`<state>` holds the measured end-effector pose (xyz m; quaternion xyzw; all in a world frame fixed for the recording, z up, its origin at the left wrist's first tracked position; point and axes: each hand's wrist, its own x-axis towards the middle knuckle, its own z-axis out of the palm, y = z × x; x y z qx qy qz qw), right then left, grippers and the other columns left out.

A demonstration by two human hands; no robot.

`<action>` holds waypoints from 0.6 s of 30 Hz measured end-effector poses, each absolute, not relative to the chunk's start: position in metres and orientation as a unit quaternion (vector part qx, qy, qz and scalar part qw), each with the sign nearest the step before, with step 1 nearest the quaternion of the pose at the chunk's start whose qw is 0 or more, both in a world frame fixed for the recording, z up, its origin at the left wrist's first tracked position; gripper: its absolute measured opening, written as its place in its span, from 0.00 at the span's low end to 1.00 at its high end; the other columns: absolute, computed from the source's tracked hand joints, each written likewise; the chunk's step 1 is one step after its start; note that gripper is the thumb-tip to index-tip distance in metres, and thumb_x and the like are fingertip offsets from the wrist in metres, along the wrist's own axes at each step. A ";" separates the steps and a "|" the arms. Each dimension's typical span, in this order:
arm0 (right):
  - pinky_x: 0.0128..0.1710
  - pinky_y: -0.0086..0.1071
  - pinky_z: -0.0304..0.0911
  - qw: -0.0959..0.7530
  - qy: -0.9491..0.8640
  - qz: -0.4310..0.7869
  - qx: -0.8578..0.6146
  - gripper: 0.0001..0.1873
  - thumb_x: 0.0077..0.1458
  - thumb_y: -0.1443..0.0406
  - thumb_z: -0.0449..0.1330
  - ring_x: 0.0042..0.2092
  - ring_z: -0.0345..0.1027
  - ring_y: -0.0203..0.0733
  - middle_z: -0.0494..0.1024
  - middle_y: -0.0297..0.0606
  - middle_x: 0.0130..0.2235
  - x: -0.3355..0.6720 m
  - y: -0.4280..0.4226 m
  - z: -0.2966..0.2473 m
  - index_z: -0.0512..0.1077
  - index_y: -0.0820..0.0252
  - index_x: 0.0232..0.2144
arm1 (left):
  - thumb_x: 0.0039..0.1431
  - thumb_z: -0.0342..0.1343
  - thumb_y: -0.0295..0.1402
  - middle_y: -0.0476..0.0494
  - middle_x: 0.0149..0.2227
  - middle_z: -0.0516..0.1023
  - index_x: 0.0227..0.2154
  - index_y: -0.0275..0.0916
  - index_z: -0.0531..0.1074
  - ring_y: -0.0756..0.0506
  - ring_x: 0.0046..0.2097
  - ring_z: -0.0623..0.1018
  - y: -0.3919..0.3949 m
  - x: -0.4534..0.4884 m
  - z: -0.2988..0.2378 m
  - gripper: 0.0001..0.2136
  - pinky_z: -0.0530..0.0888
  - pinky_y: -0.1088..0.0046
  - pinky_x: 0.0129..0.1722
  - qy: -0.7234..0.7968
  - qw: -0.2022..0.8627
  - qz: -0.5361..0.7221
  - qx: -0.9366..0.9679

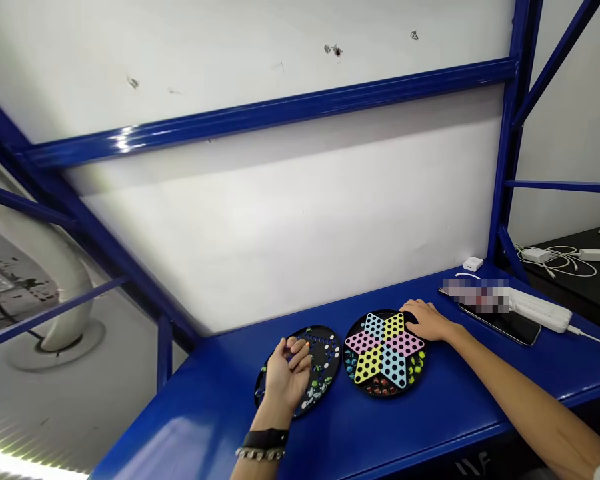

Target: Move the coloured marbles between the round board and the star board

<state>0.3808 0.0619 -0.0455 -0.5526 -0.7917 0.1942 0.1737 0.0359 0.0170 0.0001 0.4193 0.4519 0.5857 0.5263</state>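
Note:
Two round black game boards lie side by side on a blue table [430, 413]. The left board [325, 363] holds several loose coloured marbles. My left hand [289, 377] rests over its left half, fingers curled, and seems to pinch a small marble. The right board [385, 353] shows a six-pointed star in pink, yellow and light blue with rows of holes; coloured marbles sit along its lower rim. My right hand [427, 320] lies on that board's upper right edge, fingers bent downward, and I cannot see what is under them.
A dark phone [505, 325] and a white power strip [540, 310] lie at the right of the table, with a small white charger [473, 264] behind. Blue steel frame bars [280, 110] cross the white wall. Cables and adapters [563, 257] lie on a black table at the far right.

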 end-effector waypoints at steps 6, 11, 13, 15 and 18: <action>0.56 0.49 0.52 0.172 -0.790 0.197 -0.554 0.21 0.56 0.63 0.51 0.57 0.59 0.52 0.70 0.41 0.56 0.379 0.060 -0.042 0.69 0.53 0.53 | 0.67 0.29 0.49 0.54 0.18 0.54 0.22 0.43 0.55 0.52 0.19 0.56 0.070 0.104 0.000 0.23 0.58 0.73 0.21 0.552 0.272 0.395 0.682; 0.56 0.49 0.52 0.173 -0.792 0.190 -0.554 0.21 0.56 0.63 0.52 0.56 0.59 0.52 0.70 0.42 0.55 0.378 0.060 -0.041 0.69 0.54 0.52 | 0.63 0.46 0.45 0.45 0.26 0.69 0.23 0.41 0.63 0.46 0.29 0.69 0.083 0.139 -0.022 0.17 0.62 0.70 0.30 0.539 0.177 0.304 0.766; 0.55 0.49 0.53 0.174 -0.795 0.189 -0.549 0.22 0.56 0.63 0.51 0.56 0.60 0.52 0.70 0.42 0.55 0.378 0.060 -0.042 0.69 0.54 0.52 | 0.63 0.47 0.41 0.42 0.30 0.72 0.27 0.40 0.66 0.44 0.34 0.72 0.082 0.142 -0.028 0.13 0.63 0.69 0.33 0.541 0.144 0.277 0.781; 0.55 0.49 0.53 0.173 -0.796 0.191 -0.547 0.22 0.56 0.63 0.51 0.56 0.59 0.52 0.70 0.42 0.56 0.378 0.060 -0.041 0.69 0.55 0.53 | 0.63 0.47 0.38 0.40 0.34 0.74 0.30 0.40 0.69 0.42 0.39 0.73 0.080 0.139 -0.031 0.10 0.65 0.69 0.36 0.542 0.118 0.257 0.792; 0.56 0.49 0.52 0.167 -0.792 0.195 -0.553 0.22 0.56 0.63 0.51 0.57 0.59 0.53 0.69 0.43 0.56 0.377 0.058 -0.037 0.69 0.55 0.53 | 0.62 0.49 0.37 0.41 0.38 0.76 0.32 0.40 0.72 0.42 0.42 0.74 0.078 0.129 -0.027 0.09 0.68 0.69 0.39 0.534 0.106 0.234 0.805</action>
